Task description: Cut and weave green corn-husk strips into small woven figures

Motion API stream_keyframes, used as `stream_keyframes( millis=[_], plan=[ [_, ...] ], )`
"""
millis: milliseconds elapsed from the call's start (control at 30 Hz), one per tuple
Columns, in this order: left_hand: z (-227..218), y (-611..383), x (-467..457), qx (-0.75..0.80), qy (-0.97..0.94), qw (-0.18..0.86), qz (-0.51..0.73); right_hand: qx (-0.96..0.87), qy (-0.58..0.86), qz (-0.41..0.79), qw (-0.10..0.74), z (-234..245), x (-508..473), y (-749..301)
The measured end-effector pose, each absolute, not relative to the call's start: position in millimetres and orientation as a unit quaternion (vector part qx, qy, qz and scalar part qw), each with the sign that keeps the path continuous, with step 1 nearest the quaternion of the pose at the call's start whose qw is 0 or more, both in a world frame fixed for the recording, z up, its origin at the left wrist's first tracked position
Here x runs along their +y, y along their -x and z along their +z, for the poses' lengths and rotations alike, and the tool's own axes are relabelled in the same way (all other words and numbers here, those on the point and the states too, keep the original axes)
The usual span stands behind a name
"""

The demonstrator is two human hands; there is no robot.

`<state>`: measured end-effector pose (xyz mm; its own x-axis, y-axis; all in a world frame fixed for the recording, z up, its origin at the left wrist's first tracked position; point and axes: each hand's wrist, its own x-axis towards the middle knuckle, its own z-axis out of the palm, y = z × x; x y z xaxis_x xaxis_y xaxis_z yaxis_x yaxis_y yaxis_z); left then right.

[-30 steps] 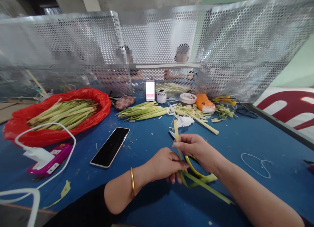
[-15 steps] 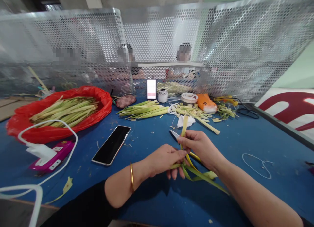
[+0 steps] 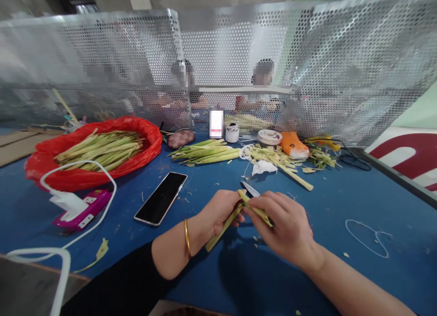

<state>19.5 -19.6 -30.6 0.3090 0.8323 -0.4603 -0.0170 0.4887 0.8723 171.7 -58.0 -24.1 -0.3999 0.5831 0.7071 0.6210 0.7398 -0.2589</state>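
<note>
Pale green leaf strips [image 3: 223, 230] are folded between my two hands above the blue table. My left hand [image 3: 220, 211] is closed on them, and one flat end sticks out below its palm towards me. With bent fingers, my right hand [image 3: 285, 220] pinches the strips at the fold, close to my left fingertips. Just beyond the right hand, the pointed blade of a pair of scissors [image 3: 251, 189] shows; its handles are hidden behind that hand. A black-screened phone [image 3: 161, 198] lies on the table to the left of my left hand.
Leaf strips fill a red plastic bag [image 3: 145, 154] at the left, behind a purple power strip [image 3: 82, 210] with a white cable. Along the back are a leaf bundle [image 3: 206, 153], tape roll [image 3: 269, 137] and orange packet [image 3: 294, 145]. A perforated metal screen [image 3: 235, 47] stands behind.
The strip that stood upright in my right fingers is now folded down between both hands. The long tails at the lower right no longer show there. The view has shifted slightly.
</note>
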Motion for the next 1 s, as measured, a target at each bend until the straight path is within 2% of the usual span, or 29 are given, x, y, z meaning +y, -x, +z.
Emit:
stream_keyframes(
  millis=[100, 267, 467, 667, 833, 900, 1000],
  plan=[
    [-26, -15, -15, 0.519, -0.345, 0.708, 0.333, -0.879, 0.305, -0.101, 0.351, -27, -59, -167],
    [-21, -11, -10, 0.494, -0.285, 0.731, 0.375, -0.893, 0.321, -0.175, 0.263, -39, -51, -166],
    [-19, -10, -8, 0.446, -0.168, 0.775, 0.416, -0.896, 0.346, -0.184, 0.207, -53, -44, -165],
    [-22, -13, -8, 0.428, -0.184, 0.765, 0.445, -0.883, 0.344, -0.197, 0.251, -40, -50, -161],
    [-32, -22, -12, 0.433, -0.193, 0.778, 0.412, -0.932, 0.235, -0.195, 0.197, -37, -55, -155],
    [-33, -24, -16, 0.424, -0.21, 0.777, 0.415, -0.93, 0.225, -0.174, 0.232, -38, -55, -156],
    [-31, -26, -23, 0.427, -0.27, 0.75, 0.426, -0.875, 0.289, -0.073, 0.381, -41, -51, -161]
  ],
)
